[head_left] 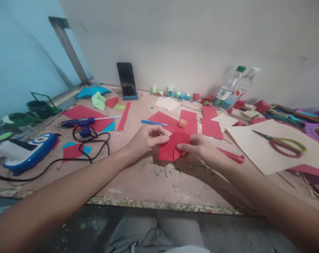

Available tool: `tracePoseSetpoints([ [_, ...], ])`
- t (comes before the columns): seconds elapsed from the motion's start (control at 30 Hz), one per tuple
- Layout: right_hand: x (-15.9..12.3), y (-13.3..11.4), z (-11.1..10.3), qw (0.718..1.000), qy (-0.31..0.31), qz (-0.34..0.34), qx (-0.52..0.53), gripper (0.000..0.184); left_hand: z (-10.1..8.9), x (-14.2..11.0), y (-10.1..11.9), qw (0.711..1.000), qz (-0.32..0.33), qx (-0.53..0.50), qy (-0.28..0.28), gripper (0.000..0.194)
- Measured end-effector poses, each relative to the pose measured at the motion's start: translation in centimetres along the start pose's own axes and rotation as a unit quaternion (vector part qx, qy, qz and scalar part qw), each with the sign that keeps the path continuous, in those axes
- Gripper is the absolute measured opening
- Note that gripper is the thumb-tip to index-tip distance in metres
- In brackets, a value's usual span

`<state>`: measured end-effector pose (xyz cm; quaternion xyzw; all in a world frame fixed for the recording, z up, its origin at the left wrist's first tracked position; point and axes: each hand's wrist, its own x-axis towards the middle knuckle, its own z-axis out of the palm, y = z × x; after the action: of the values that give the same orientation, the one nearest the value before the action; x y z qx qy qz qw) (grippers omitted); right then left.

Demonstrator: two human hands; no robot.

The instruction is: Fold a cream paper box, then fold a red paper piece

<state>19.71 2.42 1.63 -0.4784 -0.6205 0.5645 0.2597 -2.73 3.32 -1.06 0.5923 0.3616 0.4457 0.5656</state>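
A folded piece of red paper (171,147) sits at the middle of the wooden board (148,182), gripped from both sides. My left hand (146,138) pinches its upper left edge with curled fingers. My right hand (198,147) pinches its right side between thumb and forefinger. More red paper sheets (188,123) lie flat just behind the folded piece. A small orange paper box (183,123) rests on those sheets.
A blue glue gun (81,123) with a black cable lies at left beside a blue device (30,151). Scissors (283,143) rest on a beige sheet (270,154) at right. A phone (126,79) leans on the wall, with a plastic bottle (228,91) and small paper boxes nearby.
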Motion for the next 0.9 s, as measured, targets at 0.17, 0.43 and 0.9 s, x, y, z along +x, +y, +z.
tracePoseSetpoints([
  [0.17, -0.5, -0.4, 0.6, 0.997, 0.063, 0.041, -0.007, 0.024, 0.3, 0.1, -0.2, 1.000, 0.012, 0.010, -0.004, 0.015],
  [0.43, -0.2, -0.6, 1.7, 0.993, 0.112, -0.023, 0.016, 0.030, 1.4, -0.2, -1.0, 0.999, -0.017, -0.004, 0.044, 0.040],
  [0.9, 0.3, 1.2, 0.7, 0.975, 0.165, -0.055, 0.136, 0.025, 3.3, 1.1, -0.5, 0.990, 0.019, 0.089, 0.104, 0.021],
])
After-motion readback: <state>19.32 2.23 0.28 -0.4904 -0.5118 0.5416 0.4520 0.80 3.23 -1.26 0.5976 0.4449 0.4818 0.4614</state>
